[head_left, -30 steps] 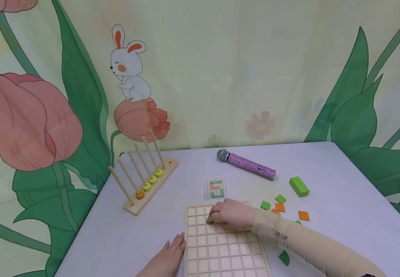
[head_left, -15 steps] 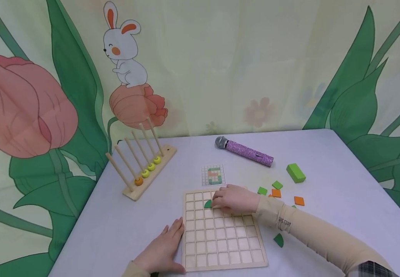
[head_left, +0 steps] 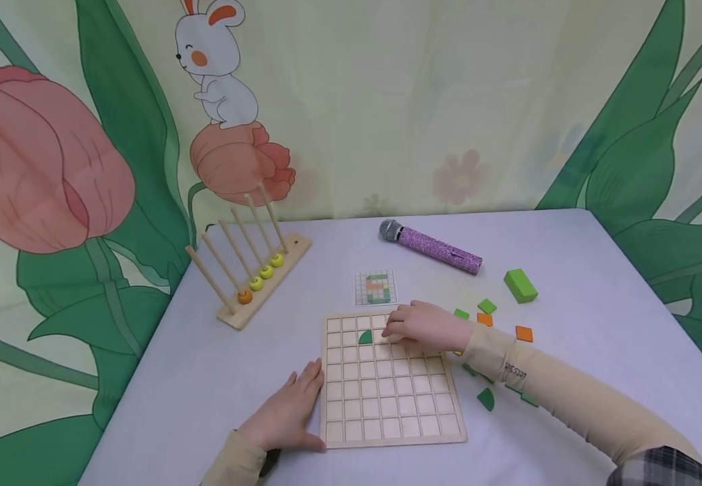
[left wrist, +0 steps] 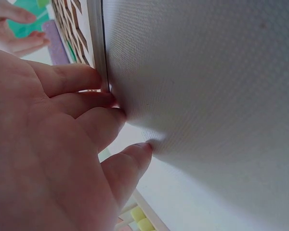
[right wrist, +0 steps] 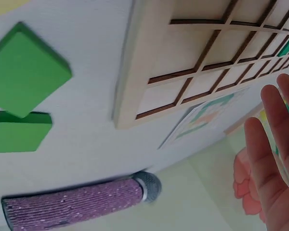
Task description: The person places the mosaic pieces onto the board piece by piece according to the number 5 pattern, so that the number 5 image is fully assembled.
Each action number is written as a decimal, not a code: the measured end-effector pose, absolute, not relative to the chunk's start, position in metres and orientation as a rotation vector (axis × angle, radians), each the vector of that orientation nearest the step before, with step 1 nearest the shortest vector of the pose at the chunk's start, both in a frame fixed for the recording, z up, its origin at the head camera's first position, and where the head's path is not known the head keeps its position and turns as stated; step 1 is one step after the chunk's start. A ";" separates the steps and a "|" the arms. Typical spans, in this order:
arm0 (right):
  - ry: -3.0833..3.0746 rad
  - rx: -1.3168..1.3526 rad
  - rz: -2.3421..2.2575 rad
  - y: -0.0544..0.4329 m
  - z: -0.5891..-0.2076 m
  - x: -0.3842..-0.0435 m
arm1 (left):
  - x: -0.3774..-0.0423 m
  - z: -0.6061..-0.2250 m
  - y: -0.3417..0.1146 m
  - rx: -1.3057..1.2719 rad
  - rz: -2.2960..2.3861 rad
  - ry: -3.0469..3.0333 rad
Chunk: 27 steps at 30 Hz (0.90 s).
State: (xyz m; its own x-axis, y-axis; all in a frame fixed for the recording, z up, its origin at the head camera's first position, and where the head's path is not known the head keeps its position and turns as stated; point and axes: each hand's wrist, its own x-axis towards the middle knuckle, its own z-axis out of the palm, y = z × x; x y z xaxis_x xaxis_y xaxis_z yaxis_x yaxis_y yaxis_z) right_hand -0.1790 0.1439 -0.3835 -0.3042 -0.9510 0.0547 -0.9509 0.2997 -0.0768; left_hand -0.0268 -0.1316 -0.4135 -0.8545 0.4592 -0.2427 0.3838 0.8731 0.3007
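Note:
A wooden grid board (head_left: pixel 393 429) lies flat before me. One dark green quarter-circle tile (head_left: pixel 366 337) sits in a cell of its second row from the back. Just right of that tile, my right hand (head_left: pixel 426 325) hovers over the back rows of the board. In the right wrist view its fingers (right wrist: pixel 262 147) are extended and loosely spread, with nothing between them. My left hand (head_left: pixel 284 413) rests along the board's left edge, fingertips against the rim and thumb near the front corner. Up close in the left wrist view, those fingertips (left wrist: pixel 118 115) press on the cloth beside the board.
Behind the board lies a printed pattern card (head_left: pixel 376 288), then a purple glitter microphone (head_left: pixel 439 250). A wooden peg rack (head_left: pixel 266 287) with beads stands at the left. Right of the board are a green block (head_left: pixel 520 285), orange tiles (head_left: pixel 524 334) and several green tiles (head_left: pixel 486 399), partly under my forearm.
My right hand has let go of the green quarter-circle tile, leaving it in its cell, and drawn off to the right. My left hand stays at the board's edge. The head view has tipped down.

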 end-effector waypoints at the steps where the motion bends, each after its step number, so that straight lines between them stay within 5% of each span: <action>1: 2.536 -1.838 -0.146 0.146 -0.381 -0.178 | -0.027 -0.414 -0.131 0.626 0.355 2.735; 27: 2.798 -1.579 -0.326 0.221 -0.362 -0.166 | -0.027 -0.406 -0.140 0.596 0.473 2.692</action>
State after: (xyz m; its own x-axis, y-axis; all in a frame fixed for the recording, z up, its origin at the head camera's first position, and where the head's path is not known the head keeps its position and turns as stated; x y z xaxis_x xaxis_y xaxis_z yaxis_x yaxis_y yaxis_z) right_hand -0.1661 0.2212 -0.3617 -0.5191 -0.8368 0.1742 -0.8544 0.5026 -0.1318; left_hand -0.0269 -0.1401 -0.4065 -0.8533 0.4550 -0.2546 0.3411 0.8565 0.3874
